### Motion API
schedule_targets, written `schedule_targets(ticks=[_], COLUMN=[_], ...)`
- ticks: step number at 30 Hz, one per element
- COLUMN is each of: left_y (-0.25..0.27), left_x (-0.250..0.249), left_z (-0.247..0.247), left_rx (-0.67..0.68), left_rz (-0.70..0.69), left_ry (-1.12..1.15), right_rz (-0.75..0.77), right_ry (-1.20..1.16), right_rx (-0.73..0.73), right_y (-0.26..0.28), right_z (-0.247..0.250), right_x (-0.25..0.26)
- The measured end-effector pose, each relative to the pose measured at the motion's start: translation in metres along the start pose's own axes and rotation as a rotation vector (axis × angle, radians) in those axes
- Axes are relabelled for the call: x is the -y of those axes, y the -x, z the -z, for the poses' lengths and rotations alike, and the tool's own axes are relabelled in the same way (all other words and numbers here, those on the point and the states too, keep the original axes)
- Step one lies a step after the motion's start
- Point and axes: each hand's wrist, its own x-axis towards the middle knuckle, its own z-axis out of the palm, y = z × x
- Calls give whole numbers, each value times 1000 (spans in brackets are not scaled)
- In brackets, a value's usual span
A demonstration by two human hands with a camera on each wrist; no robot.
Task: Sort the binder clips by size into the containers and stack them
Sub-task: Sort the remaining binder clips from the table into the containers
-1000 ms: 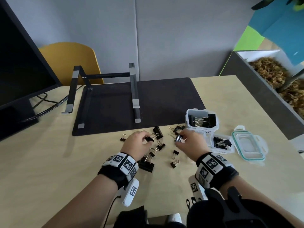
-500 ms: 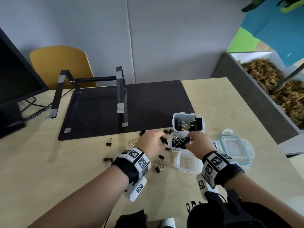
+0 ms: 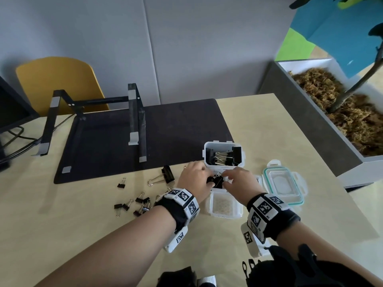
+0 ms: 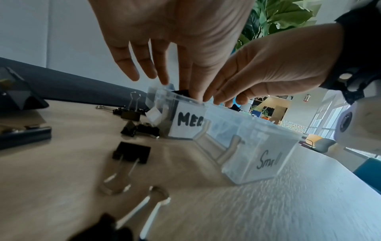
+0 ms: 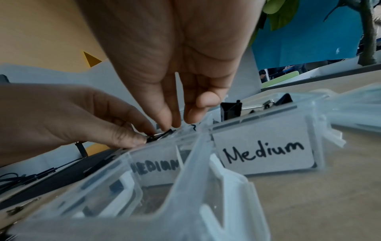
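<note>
Both hands meet over a clear tub marked "MEDIUM" point(image 4: 187, 120) point(image 5: 154, 164). My left hand point(image 3: 209, 181) point(image 5: 142, 138) pinches a black medium binder clip point(image 3: 216, 181) point(image 5: 160, 135) at the tub's rim. My right hand point(image 3: 226, 179) point(image 5: 173, 124) points straight fingers down and touches the same clip. Behind stands a taller tub point(image 3: 223, 146) with large clips in it. In front is the tub marked "Small" point(image 3: 224, 206) point(image 4: 268, 161). Loose clips lie to the left: one large clip point(image 3: 167, 174) and several small clips point(image 3: 132, 204).
A second tub labelled "Medium" point(image 5: 264, 151) stands right of the first, mostly hidden under my right hand in the head view. A teal-rimmed lid point(image 3: 284, 181) lies further right. A black mat point(image 3: 176, 129) with a laptop stand point(image 3: 134, 117) is behind, a planter point(image 3: 310, 125) at right.
Both hands left the loose pile and moved right to the tubs. They now meet over the medium tub with a clip between them.
</note>
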Motion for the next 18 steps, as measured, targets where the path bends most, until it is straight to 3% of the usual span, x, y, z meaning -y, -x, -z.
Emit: schedule_targets(ticks=[4,9,18], left_y=[2,0,-3], left_x=[2,3,13], left_z=[-4,-6,-7], left_rx=[-80,13,54], left_rz=[12,20,112], left_ry=[23,101,163], right_rz=[-3,54,82], right_ry=[-22,-19,121], right_rx=[-36,-17,-7], right_y=[-1,-3,-10], right_z=[0,-8,-5], right_x=[-3,4,10])
